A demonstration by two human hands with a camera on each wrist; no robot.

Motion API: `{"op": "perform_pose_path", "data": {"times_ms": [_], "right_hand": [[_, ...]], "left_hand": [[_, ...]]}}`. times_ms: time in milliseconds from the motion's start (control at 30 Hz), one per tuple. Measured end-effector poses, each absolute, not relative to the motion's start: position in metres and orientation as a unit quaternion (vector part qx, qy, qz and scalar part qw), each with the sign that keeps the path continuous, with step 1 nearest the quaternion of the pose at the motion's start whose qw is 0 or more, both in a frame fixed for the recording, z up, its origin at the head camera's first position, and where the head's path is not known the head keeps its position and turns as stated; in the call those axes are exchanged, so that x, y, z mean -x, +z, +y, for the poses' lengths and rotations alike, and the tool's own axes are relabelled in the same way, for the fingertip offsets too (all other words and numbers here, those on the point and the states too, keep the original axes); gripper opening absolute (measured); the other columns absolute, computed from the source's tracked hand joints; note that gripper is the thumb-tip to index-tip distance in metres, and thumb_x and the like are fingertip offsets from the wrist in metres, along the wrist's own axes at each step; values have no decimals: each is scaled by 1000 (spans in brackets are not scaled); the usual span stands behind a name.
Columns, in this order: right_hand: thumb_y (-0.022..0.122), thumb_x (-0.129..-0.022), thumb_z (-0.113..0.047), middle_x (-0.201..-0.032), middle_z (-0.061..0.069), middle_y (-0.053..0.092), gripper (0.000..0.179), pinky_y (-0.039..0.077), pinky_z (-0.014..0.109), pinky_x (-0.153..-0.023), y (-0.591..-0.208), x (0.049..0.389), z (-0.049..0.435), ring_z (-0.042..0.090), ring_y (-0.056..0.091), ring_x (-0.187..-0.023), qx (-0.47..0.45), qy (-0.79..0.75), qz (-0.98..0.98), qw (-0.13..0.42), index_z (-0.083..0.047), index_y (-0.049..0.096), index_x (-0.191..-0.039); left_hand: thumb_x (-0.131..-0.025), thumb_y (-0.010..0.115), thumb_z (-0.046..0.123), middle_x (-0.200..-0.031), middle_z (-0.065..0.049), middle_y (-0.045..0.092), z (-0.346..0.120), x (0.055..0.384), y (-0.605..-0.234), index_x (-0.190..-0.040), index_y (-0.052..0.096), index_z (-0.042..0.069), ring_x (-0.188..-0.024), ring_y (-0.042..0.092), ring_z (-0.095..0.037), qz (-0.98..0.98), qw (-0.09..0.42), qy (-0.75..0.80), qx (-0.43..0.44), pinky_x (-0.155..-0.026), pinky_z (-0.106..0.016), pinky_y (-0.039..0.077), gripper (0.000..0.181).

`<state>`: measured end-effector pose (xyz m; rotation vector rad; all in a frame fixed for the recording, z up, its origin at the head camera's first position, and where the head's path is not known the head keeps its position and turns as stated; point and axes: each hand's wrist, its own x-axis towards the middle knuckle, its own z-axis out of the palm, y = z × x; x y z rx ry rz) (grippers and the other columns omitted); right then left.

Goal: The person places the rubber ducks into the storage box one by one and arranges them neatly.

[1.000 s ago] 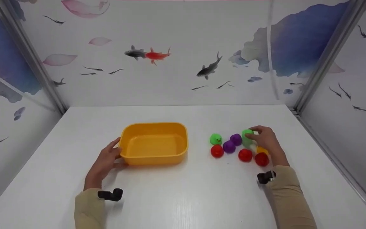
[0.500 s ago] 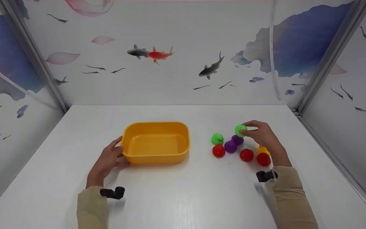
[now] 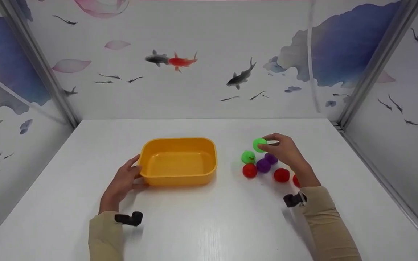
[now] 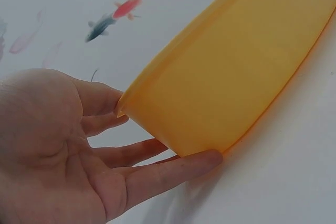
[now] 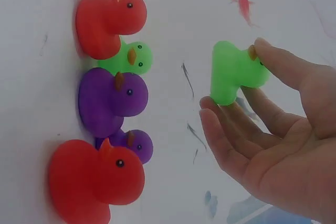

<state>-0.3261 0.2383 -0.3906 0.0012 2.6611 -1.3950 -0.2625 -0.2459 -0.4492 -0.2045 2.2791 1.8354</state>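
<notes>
My right hand (image 3: 283,148) pinches a green rubber duck (image 3: 259,145) between thumb and fingertips, held up above the table. Seen from the right wrist, this raised green duck (image 5: 227,72) is tilted, its head toward the palm. At the left end of a yellow plastic basin (image 3: 178,180), my left hand (image 3: 122,181) touches the rim and wall with fairly straight fingers. The basin shows nothing inside. Below and near my right hand stand another green duck (image 3: 248,157), two purple ducks (image 5: 102,103) and several red ducks (image 5: 79,177).
A white table (image 3: 201,224) carries everything. White panels (image 3: 209,101) painted with fish and petals close off the back and both sides. One red duck (image 3: 296,180) is partly hidden by my right wrist.
My right hand has lifted the green duck from the group and carried it left, over the other ducks. My left hand stays at the basin, which keeps its place.
</notes>
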Motion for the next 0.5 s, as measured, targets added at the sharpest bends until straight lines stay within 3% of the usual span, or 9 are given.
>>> {"op": "perform_pose_path", "data": {"times_ms": [500], "right_hand": [[73, -91, -40, -141, 10, 56, 51, 50, 46, -109, -364, 341, 174, 30, 59, -128, 34, -438, 895, 72, -14, 58, -132]], "left_hand": [[-109, 38, 31, -157, -19, 40, -243, 260, -447, -163, 12, 25, -133, 54, -33, 772, 100, 623, 75, -102, -42, 56, 60]]}}
